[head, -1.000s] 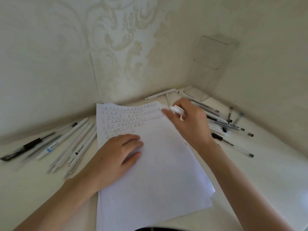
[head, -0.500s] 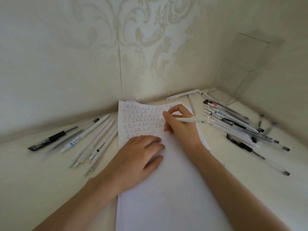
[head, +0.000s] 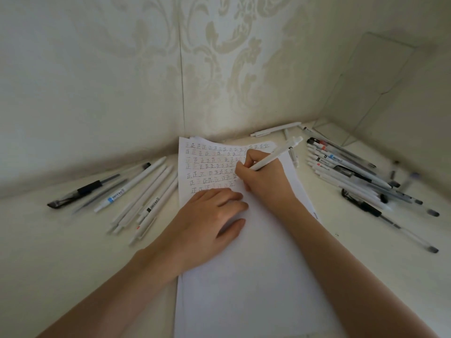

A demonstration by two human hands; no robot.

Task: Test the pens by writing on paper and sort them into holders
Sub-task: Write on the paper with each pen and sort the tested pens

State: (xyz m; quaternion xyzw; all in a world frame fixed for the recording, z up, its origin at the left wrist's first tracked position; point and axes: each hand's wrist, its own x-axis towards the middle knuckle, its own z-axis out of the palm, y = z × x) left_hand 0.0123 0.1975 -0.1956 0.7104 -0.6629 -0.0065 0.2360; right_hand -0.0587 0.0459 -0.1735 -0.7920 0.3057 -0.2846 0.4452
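While half a second ago the white pen (head: 275,154) lay almost level across my view, it now slants up, its clicker end raised toward the far right corner of the worktop (head: 61,252) and its writing end down among the fingers (head: 246,158) of the right hand (head: 263,176), which are clamped around the barrel. I cannot see the tip itself; it is hidden behind those fingers, at the right end of the written rows on the paper (head: 256,276). A second ago that hand was out by the paper's far right corner; it has since come in over the rows. The left hand (head: 210,215) has stayed where it was, palm down on the paper just below the last row, fingers straight and slightly apart, gripping nothing. The paper lies in the middle of the worktop, running from the near edge toward the far wall (head: 97,81). A row of pens (head: 146,191) lies just beside its left edge, and a heap of pens (head: 353,176) lies toward the right edge. A clear holder (head: 380,93) stands in the far right corner.
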